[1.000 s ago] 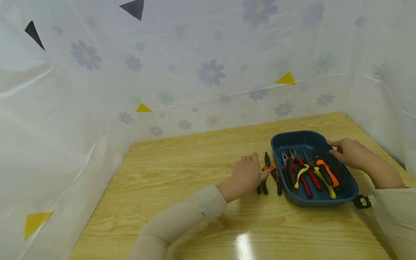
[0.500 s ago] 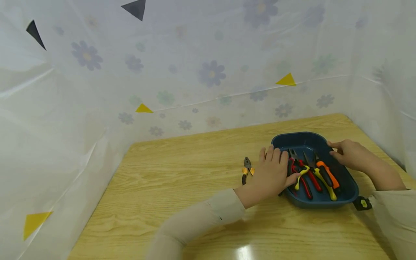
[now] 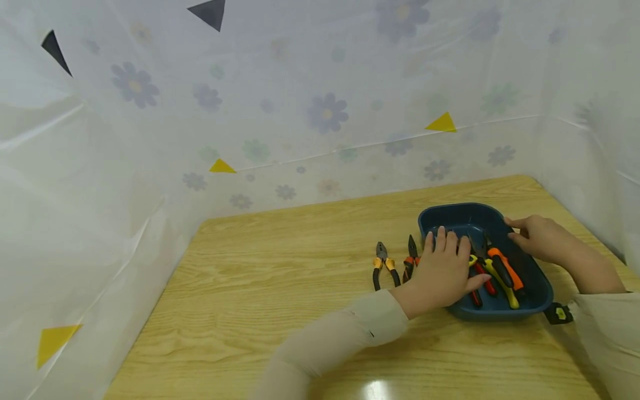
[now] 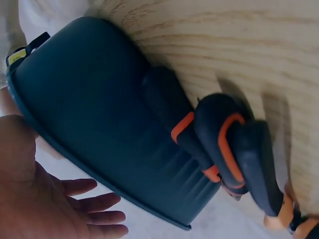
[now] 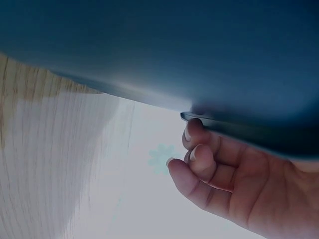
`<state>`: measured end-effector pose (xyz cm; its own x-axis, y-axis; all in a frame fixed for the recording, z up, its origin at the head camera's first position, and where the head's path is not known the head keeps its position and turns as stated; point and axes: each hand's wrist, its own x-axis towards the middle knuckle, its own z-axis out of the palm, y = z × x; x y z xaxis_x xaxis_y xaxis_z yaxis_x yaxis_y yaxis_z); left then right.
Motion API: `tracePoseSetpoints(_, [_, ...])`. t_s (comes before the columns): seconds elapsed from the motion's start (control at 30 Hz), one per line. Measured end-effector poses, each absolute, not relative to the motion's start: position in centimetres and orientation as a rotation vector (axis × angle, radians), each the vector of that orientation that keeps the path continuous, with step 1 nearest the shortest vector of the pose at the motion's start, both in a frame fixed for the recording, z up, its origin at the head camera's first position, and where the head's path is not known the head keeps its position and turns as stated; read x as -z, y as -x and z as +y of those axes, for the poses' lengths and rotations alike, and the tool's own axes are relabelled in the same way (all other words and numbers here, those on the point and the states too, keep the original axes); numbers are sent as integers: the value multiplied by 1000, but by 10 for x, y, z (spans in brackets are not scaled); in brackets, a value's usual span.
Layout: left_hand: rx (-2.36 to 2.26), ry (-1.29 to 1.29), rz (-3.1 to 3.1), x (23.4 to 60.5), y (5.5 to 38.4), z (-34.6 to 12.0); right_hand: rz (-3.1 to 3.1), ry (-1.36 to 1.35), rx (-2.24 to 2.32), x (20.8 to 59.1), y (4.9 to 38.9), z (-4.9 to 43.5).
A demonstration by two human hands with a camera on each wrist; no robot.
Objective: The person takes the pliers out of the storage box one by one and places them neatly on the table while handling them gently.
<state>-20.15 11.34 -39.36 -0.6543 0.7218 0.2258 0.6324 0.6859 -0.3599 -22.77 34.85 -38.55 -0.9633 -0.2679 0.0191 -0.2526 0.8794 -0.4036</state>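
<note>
My left hand (image 3: 442,272) hovers over the left side of a dark blue plastic tub (image 3: 500,315), fingers spread and holding nothing. In the left wrist view the straight fingers (image 4: 102,201) reach past the tub's rim. My right hand (image 3: 542,239) grips the tub's right rim, its fingers curled at the edge in the right wrist view. Inside the tub lie several pliers, among them orange-and-black pliers (image 3: 506,269) and yellow-handled pliers (image 3: 502,284); the left hand hides some. Left of the tub are yellow-and-black pliers (image 3: 381,253) and black-and-orange long-nose pliers (image 3: 411,260), partly covered by the left hand.
The wooden table (image 3: 280,266) extends left of the tools. A small black-and-yellow item (image 3: 557,314) is by the right sleeve, next to the tub's near right corner. White flower-patterned sheeting (image 3: 300,111) surrounds the table at the back and sides.
My left hand has moved right from the pliers on the table to over the tub, its fingers spreading. The yellow-and-black pliers are now uncovered. The right hand keeps its place on the rim.
</note>
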Motion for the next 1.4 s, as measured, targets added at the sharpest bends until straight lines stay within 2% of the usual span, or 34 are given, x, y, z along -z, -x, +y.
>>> tracePoseSetpoints(0.77, [-472,1037,-2741,411,203,150,3008,419,638,384,228,347])
tracePoseSetpoints(1.13, [-615,1118,-2913,413,205,171,2993,425,646,383,228,348])
tracePoseSetpoints(1.4, [-843,1038,-2769,414,196,187,3009,452,628,384,226,350])
